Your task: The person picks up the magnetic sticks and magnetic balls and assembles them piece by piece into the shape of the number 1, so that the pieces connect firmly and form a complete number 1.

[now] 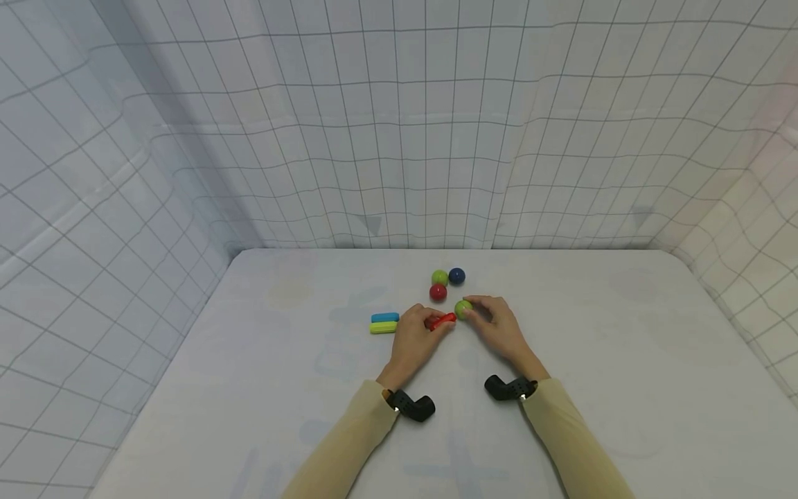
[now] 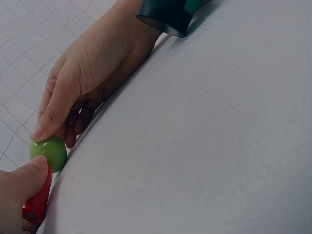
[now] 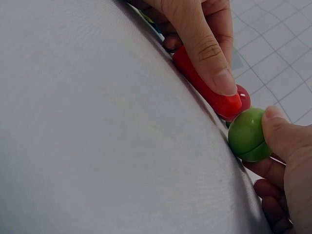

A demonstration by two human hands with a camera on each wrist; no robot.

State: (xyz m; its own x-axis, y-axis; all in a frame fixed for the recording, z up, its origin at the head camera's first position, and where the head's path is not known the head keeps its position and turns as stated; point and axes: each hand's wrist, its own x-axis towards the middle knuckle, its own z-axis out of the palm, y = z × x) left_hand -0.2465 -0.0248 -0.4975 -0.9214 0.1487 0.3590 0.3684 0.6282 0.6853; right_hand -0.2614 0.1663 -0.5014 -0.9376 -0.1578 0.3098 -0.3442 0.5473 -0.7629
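Observation:
My left hand (image 1: 413, 341) pinches a short red rod (image 1: 443, 321) between thumb and fingers. A round, dark recess shows in the rod's near end in the left wrist view. Opposite it, my right hand (image 1: 501, 335) holds a glossy green ball (image 1: 463, 309) by thumb and fingertips. In the right wrist view the ball (image 3: 249, 135) has a thin dark seam around it. The tip of the red rod (image 3: 229, 103) is at the ball's side; whether they touch I cannot tell. Both are low over the white table.
Beyond the hands sit another green ball (image 1: 440, 277), a dark red ball (image 1: 438, 292) and a dark blue ball (image 1: 457, 276). Left of my left hand lie a blue rod (image 1: 384, 317) and a yellow-green rod (image 1: 383, 328). Grid-patterned white curtains (image 1: 399, 138) enclose the white table (image 1: 280, 388).

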